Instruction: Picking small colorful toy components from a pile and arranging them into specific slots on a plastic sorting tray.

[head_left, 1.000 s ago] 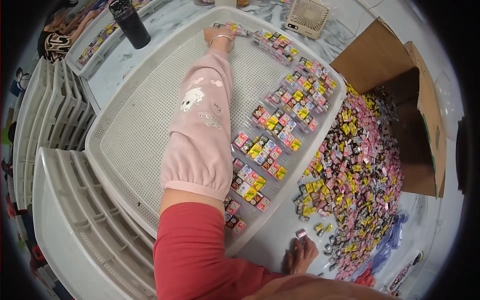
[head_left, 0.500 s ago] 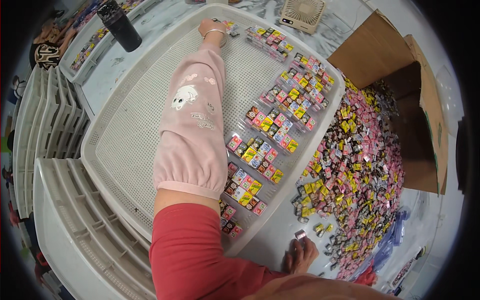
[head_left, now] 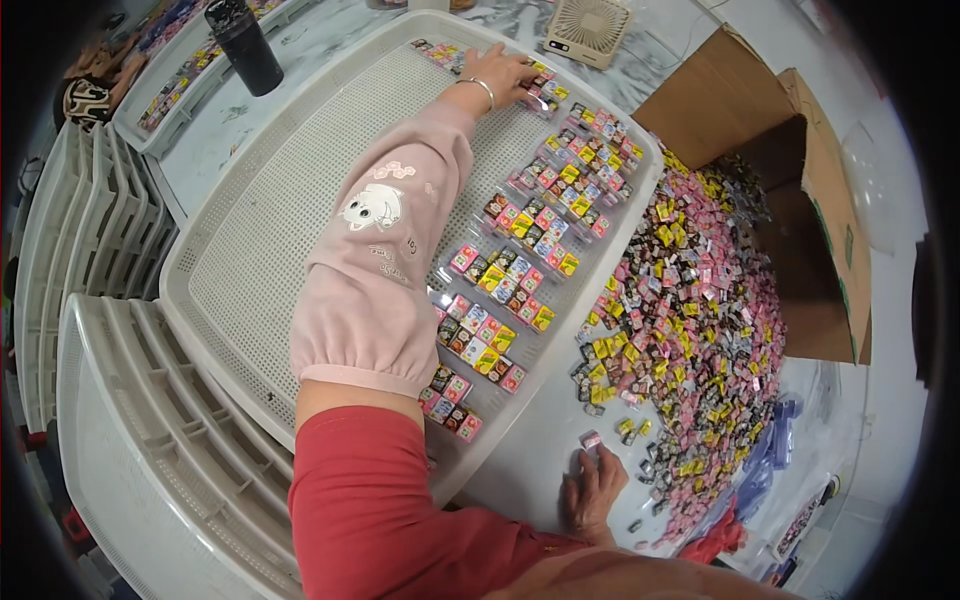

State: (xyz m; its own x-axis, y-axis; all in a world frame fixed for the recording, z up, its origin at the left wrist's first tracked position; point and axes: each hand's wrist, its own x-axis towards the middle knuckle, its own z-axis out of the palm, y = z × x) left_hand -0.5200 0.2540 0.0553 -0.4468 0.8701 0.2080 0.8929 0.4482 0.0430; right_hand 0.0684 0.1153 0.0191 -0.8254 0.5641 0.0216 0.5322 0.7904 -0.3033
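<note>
My left hand (head_left: pixel 497 76) reaches to the far side of a large white perforated tray (head_left: pixel 290 190). Its fingers are apart, spread over the near-left end of a clear pack of small colourful wrapped blocks (head_left: pixel 546 88), partly covering it. Left of that hand lies another pack (head_left: pixel 438 54) against the tray's far wall. Several similar packs (head_left: pixel 530 232) run down the tray's right side. Low on the table, my right hand (head_left: pixel 597 492) pinches a small pink-and-dark wrapped block (head_left: pixel 591 439) at its fingertips.
A big heap of loose wrapped blocks (head_left: pixel 690 330) spreads before an open cardboard box (head_left: pixel 815 250). Stacked white trays (head_left: pixel 170 420) stand at left. Beyond are a dark bottle (head_left: pixel 245 50) and a beige fan (head_left: pixel 588 32). Blue plastic (head_left: pixel 770 455) lies at right.
My left hand has moved right along the tray's far side, uncovering the far-left pack and now covering part of the neighbouring one. My right hand still holds the small block.
</note>
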